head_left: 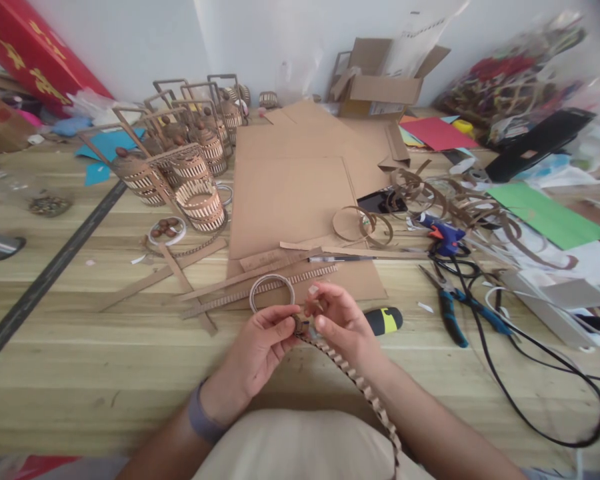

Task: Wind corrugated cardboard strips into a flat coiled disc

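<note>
My left hand point(265, 340) pinches the curled end of a woven cardboard strip point(347, 369) between thumb and fingers. From there the strip runs down past my right wrist towards my lap. Just to the right, my right hand point(341, 321) hovers with thumb and bent fingers apart, close to the curled end. Something small and pale lies between the two hands, too small to make out. Behind my left fingertips is a pale ring point(272, 293), lying partly over a flat ladder-patterned strip point(260, 291).
Several woven lantern-like baskets point(200, 200) with handles stand at back left. Cardboard sheets point(290, 200) cover the middle. At right are a blue glue gun point(443, 235), pliers point(450, 307), a looping black cable point(500, 380) and curled brown strips point(430, 193). A black-and-yellow handle point(386, 321) lies beside my right hand.
</note>
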The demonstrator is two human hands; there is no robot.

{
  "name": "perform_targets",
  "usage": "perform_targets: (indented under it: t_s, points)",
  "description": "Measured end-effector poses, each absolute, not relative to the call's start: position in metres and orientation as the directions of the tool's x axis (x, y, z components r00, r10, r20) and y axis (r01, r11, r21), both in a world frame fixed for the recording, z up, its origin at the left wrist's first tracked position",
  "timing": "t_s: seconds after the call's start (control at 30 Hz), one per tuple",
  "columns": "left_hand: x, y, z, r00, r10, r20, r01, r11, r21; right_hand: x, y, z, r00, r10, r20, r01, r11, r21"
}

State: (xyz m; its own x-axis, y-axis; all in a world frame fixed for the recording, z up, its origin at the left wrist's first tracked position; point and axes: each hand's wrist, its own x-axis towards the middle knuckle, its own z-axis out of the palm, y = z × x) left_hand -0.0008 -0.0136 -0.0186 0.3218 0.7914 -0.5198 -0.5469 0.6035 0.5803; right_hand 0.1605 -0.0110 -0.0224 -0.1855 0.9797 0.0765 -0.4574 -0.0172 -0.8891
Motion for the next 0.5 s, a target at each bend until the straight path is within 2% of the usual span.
perform_targets:
  t_s: [0.27, 0.5]
  points:
    - [0.0051, -0.0114, -0.0149, 0.326, 0.774, -0.542, -0.643, 0.602, 0.473, 0.1567, -0.0144, -0.0287, -0.300, 0.939, -0.169, -0.597, -0.323, -0.735]
    - [0.0076, -0.0116, -0.0158, 0.357, 0.776, -0.521, -0.645, 0.608, 0.464, 0.1536, -0.0173, -0.0302, -0.350, 0.904, -0.245, -0.630, -0.420, -0.653]
